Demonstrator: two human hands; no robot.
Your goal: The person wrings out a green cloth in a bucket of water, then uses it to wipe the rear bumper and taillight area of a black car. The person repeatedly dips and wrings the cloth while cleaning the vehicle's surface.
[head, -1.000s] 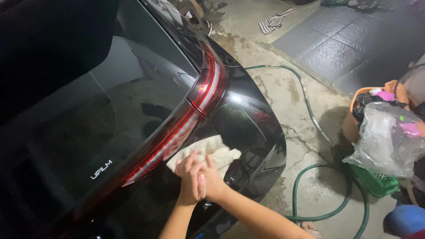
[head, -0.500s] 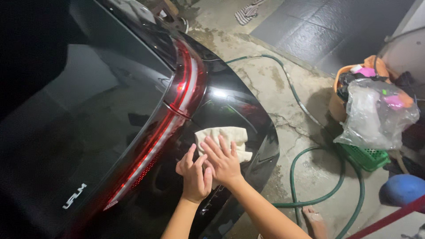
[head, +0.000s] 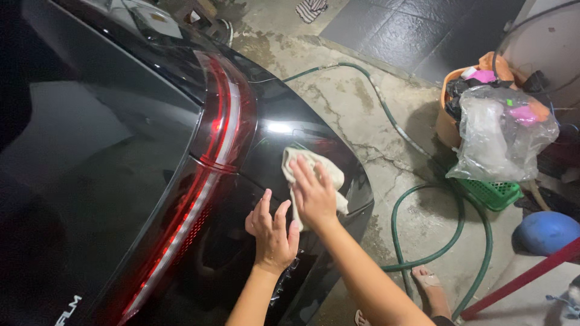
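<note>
Pressing cream cloth (head: pixel 329 175) on black car (head: pixel 284 136), right hand (head: pixel 314 193).

Lighting dim overall, apparently from overhead. A sharp glare spot sits on the glossy black car body (head: pixel 284 130) just above centre, with soft reflections across the rear glass (head: pixel 90 151) at nine o'clock. The frame falls near black at ten o'clock. The concrete floor (head: pixel 386 121) at one o'clock is evenly lit. Focus acceptable; slight softness toward the edges.

Bodywork open ahead of cloth (head: pixel 311 175); tail light (head: pixel 220 130) ridge on left.
</note>
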